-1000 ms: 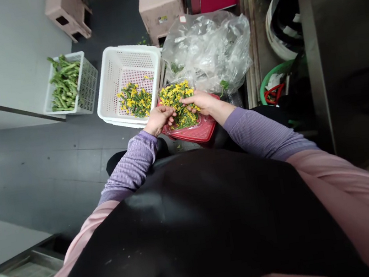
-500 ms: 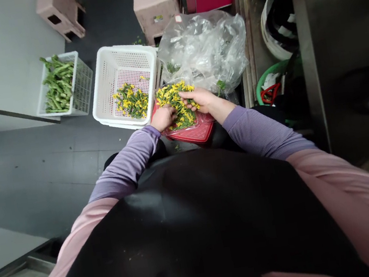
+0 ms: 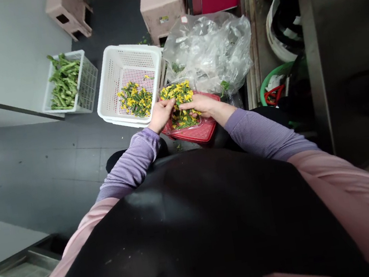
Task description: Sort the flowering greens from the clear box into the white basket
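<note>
A heap of small green vegetables with yellow blossoms (image 3: pixel 177 92) lies in a clear plastic tray (image 3: pixel 178 130) on a red plastic stool or box (image 3: pixel 201 133). On the heap's left side, my left hand (image 3: pixel 162 115) is closed in a pinch. Whatever is between its fingertips is too small to make out. From the right, my right hand (image 3: pixel 204 104) curls its fingers over several of the blossomed pieces, with yellow tips showing below them. The two hands' fingertips are close together above the tray. More of the same vegetables (image 3: pixel 135 100) lie in a white perforated basket (image 3: pixel 104 92) on the left.
A crumpled clear plastic bag (image 3: pixel 212 46) lies behind the tray. Further left, a white basket (image 3: pixel 86 90) holds thick green stalks (image 3: pixel 65 82). Pink stools (image 3: pixel 162 0) stand at the back. A green tub (image 3: pixel 263 87) and white buckets (image 3: pixel 274 32) line the right side.
My left hand has lifted from down in the heap and moved up toward my right hand, its fingers now pinched. My right hand stays over the heap. The whole view has shifted slightly.
</note>
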Available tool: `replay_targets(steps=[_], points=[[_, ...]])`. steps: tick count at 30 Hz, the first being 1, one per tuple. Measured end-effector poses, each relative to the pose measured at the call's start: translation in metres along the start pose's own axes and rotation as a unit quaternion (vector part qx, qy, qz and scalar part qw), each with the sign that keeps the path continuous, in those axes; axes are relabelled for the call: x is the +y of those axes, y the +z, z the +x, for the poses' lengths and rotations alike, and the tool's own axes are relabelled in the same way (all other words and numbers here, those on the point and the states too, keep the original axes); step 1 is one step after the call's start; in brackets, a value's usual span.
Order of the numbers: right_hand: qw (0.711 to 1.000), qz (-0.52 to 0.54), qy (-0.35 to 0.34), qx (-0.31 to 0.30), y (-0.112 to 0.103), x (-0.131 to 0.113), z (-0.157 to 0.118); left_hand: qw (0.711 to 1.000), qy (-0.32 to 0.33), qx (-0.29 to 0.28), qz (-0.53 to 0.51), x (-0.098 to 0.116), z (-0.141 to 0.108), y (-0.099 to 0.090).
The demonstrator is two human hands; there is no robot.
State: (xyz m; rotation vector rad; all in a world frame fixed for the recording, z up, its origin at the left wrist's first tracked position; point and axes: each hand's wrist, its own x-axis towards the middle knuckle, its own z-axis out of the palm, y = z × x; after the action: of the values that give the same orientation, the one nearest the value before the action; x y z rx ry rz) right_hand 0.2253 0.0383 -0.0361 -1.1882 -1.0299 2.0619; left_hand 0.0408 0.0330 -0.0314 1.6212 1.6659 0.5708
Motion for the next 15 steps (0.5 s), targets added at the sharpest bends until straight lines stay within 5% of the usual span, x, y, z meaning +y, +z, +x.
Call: replay_targets(steps=[3, 6, 9, 12, 15], points=[[0.998, 0.049, 0.022, 0.02, -0.007, -0.009, 0.002, 0.974, 0.08, -0.048, 0.206, -0.014, 0.005, -0.001], [0.994, 0.105, 0.038, 0.008, -0.011, -0.016, 0.004, 0.891, 0.161, -0.186, 0.381, -0.024, 0.007, 0.008], [0.99, 0.132, 0.04, -0.01, -0.014, -0.017, 0.003, 0.844, 0.199, -0.215, 0.45, -0.027, 0.009, 0.023], [0.989, 0.143, 0.024, -0.012, -0.016, -0.016, 0.002, 0.864, 0.184, -0.198, 0.426, -0.029, 0.013, 0.027], [0.992, 0.127, 0.016, 0.0, -0.018, -0.013, 0.006, 0.936, 0.105, -0.169, 0.291, -0.029, 0.016, 0.018]])
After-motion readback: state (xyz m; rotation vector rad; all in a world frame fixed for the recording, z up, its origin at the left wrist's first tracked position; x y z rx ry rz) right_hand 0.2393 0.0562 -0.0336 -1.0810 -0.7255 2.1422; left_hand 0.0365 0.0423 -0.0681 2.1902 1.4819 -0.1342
